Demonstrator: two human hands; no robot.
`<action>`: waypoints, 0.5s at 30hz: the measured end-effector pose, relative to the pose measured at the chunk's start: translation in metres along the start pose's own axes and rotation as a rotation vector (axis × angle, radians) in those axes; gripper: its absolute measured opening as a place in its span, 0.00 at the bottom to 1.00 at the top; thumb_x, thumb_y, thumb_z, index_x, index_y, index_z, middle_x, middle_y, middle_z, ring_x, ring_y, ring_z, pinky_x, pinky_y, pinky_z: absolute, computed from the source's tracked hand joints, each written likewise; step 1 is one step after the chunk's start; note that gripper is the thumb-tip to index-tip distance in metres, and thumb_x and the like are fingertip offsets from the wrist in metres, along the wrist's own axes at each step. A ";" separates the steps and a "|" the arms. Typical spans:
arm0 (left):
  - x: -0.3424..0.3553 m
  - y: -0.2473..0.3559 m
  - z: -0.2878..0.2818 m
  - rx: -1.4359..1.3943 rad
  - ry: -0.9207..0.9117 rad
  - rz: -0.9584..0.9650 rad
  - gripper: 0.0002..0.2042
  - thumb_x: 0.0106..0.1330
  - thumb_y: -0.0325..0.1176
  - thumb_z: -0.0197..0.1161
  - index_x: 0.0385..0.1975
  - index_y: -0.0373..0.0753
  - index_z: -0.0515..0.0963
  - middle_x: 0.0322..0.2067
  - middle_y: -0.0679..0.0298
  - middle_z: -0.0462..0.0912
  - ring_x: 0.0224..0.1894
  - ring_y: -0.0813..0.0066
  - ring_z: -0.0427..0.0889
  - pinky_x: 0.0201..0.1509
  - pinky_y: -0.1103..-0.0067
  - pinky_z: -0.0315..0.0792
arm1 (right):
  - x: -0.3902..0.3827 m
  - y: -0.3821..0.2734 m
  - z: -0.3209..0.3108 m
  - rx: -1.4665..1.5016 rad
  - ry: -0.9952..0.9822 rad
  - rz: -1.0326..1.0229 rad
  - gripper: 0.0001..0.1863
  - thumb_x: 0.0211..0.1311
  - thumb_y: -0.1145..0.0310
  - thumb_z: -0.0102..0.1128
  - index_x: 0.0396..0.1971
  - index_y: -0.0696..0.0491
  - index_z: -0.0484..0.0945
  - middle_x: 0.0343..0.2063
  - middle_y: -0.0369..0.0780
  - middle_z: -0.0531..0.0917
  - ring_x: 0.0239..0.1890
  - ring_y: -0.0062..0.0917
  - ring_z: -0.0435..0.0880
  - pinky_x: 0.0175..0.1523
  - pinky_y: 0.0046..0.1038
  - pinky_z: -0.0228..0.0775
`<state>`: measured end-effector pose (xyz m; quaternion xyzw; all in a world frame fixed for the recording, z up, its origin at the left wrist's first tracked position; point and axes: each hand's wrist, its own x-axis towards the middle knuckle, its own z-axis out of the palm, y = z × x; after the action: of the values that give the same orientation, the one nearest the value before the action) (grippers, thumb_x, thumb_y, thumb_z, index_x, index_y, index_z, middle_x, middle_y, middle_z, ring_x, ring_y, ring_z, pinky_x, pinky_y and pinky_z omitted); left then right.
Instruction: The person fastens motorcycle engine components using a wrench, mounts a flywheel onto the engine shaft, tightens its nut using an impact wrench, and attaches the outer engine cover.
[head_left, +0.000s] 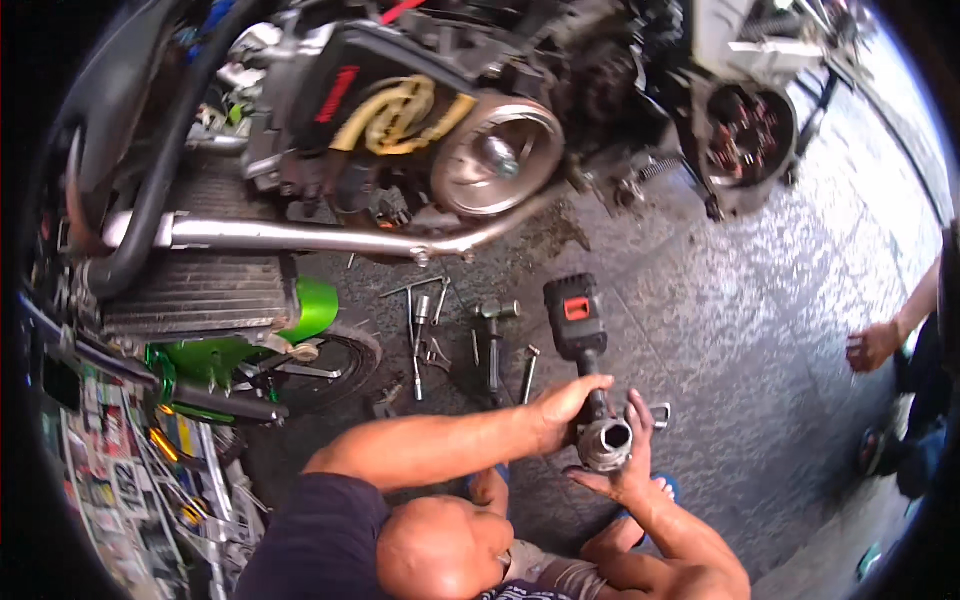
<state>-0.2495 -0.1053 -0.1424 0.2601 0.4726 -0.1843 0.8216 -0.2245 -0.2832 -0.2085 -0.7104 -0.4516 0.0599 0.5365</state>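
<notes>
A black cordless impact wrench (577, 325) is between my hands, its battery end with a red patch turned away from me. My left hand (565, 412) is closed around its handle, near the tool's head. A large metal socket (605, 442) sits at the head, its hollow end facing up. My right hand (628, 465) cups this socket from the right and below, fingers along one side and thumb on the other. A metal belt hook (660, 415) sticks out beside the fingers.
Ahead stands a motor scooter with its engine opened, showing a round metal pulley (498, 155) and a clutch housing (748, 135). A T-handle wrench (410, 300), a hammer (495, 312) and several tools lie on the dark floor. Another person's hand (873, 347) is at right.
</notes>
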 end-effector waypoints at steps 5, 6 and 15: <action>-0.019 -0.002 -0.013 -0.203 -0.415 -0.044 0.22 0.70 0.55 0.53 0.47 0.41 0.75 0.47 0.60 0.81 0.52 0.66 0.79 0.61 0.65 0.70 | 0.036 0.003 -0.023 0.110 -0.101 -0.215 0.70 0.23 0.48 0.87 0.71 0.54 0.54 0.65 0.54 0.66 0.65 0.51 0.66 0.68 0.51 0.56; -0.022 -0.002 -0.022 -0.196 -0.387 -0.037 0.23 0.70 0.55 0.53 0.48 0.41 0.75 0.48 0.60 0.81 0.51 0.66 0.80 0.61 0.66 0.70 | 0.042 -0.006 -0.022 0.109 -0.136 -0.196 0.66 0.27 0.51 0.86 0.69 0.53 0.55 0.63 0.49 0.70 0.65 0.49 0.66 0.68 0.54 0.56; -0.029 -0.013 -0.031 -0.370 -0.663 -0.166 0.18 0.72 0.54 0.52 0.48 0.48 0.74 0.38 0.72 0.82 0.40 0.77 0.82 0.48 0.75 0.76 | 0.044 0.025 -0.014 0.062 -0.289 -0.228 0.50 0.53 0.28 0.49 0.68 0.51 0.61 0.68 0.49 0.65 0.69 0.50 0.61 0.72 0.57 0.44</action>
<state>-0.2912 -0.0951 -0.1335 -0.0054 0.2262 -0.2357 0.9451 -0.1770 -0.2624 -0.2055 -0.6219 -0.5994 0.1139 0.4910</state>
